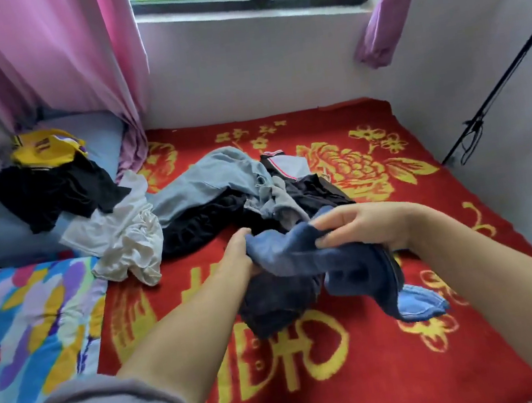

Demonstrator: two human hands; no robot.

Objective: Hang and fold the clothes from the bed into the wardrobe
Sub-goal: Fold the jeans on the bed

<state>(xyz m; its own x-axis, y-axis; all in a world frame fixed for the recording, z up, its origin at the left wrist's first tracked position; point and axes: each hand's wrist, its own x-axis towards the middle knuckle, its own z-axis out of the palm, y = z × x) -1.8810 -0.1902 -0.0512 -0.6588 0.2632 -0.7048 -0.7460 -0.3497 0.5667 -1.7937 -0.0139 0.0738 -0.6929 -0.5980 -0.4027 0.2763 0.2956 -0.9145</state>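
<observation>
2 hands are raised over the red floral bed blanket, behind which loose clothes are heaped. A blue garment is gripped by the left hand and pinched by right-hand fingers.

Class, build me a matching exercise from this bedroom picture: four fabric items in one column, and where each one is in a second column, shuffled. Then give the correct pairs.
Items:
1. blue garment
2. yellow garment
3. white garment
4. pink curtain

Places:
A. hanging to the left of the window
B. on top of the pile by the headboard
C. held in both hands
D. crumpled on the bed beside the colourful quilt

Pairs: 1-C, 2-B, 3-D, 4-A
</observation>
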